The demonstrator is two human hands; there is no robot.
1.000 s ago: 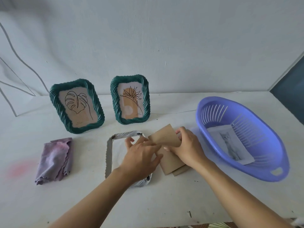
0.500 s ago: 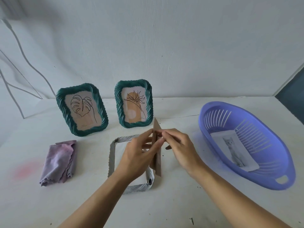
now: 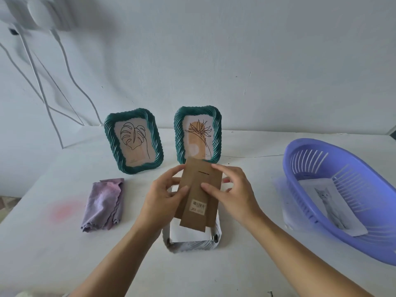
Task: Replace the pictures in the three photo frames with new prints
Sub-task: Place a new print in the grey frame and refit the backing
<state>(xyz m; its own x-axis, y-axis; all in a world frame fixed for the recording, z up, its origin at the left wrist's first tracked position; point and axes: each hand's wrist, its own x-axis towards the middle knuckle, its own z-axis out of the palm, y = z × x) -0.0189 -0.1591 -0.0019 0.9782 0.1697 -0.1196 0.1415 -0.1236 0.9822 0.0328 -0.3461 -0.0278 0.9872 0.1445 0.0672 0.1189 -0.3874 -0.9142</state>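
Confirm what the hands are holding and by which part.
Both hold the brown backing board above the face-down frame: left hand grips its left edge, right hand its right edge, thumbs on the face toward the camera.

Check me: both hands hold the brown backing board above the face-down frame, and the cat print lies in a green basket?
Only the colour is off: the head view shows a purple basket holding the cat print. The left hand and right hand do hold the backing board above the face-down frame.

Matt brown cardboard backing (image 3: pixel 200 195), glossy purple plastic basket (image 3: pixel 304 159), soft lilac cloth (image 3: pixel 104 205)
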